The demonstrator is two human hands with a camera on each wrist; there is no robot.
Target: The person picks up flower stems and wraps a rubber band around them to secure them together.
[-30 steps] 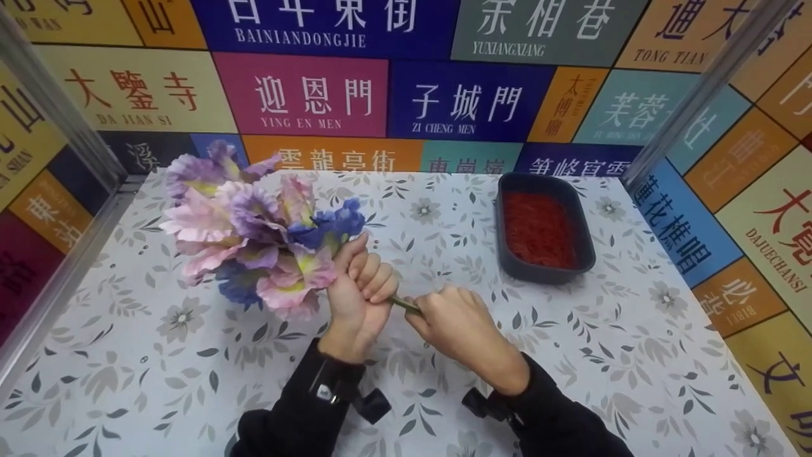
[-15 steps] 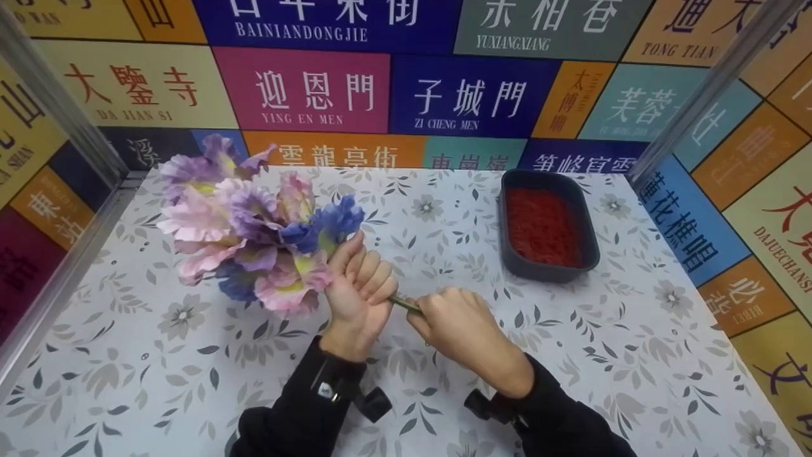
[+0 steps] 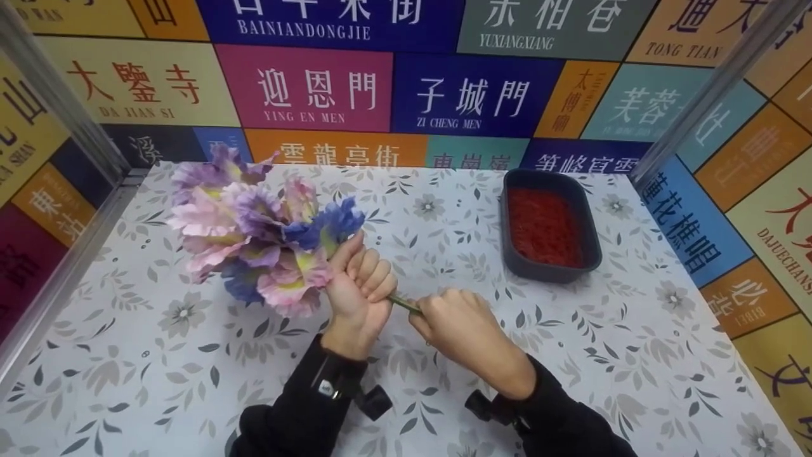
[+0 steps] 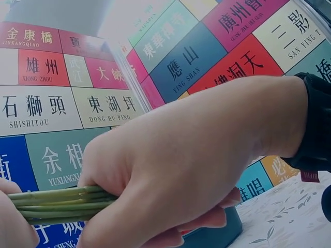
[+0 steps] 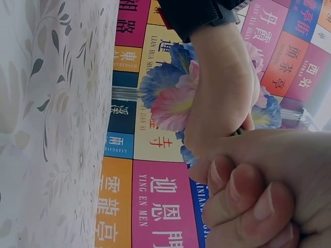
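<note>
A bouquet of ruffled pink, purple and blue flowers [image 3: 254, 235] is held over the left part of the table in the head view. My left hand [image 3: 361, 298] grips it just below the blossoms, palm side toward me, fingers curled round the green stems [image 3: 405, 304]. Lower down, my right hand [image 3: 466, 333] holds the stem ends, which are hidden inside its fist. Between both hands a short length of bare stems [image 4: 57, 204] shows in the left wrist view. In the right wrist view, blossoms [image 5: 173, 106] stand out behind the left wrist.
A dark grey rectangular container [image 3: 552, 271] with red stringy filling [image 3: 545, 228] stands at the back right of the table. A floral-patterned cloth [image 3: 184, 381] covers the table. Panels [image 3: 304, 89] with colourful lettering rise behind and on both sides.
The blossoms have turned slightly to the right and down at their upper left. Both hands keep their hold on the stems, and the container stays in place.
</note>
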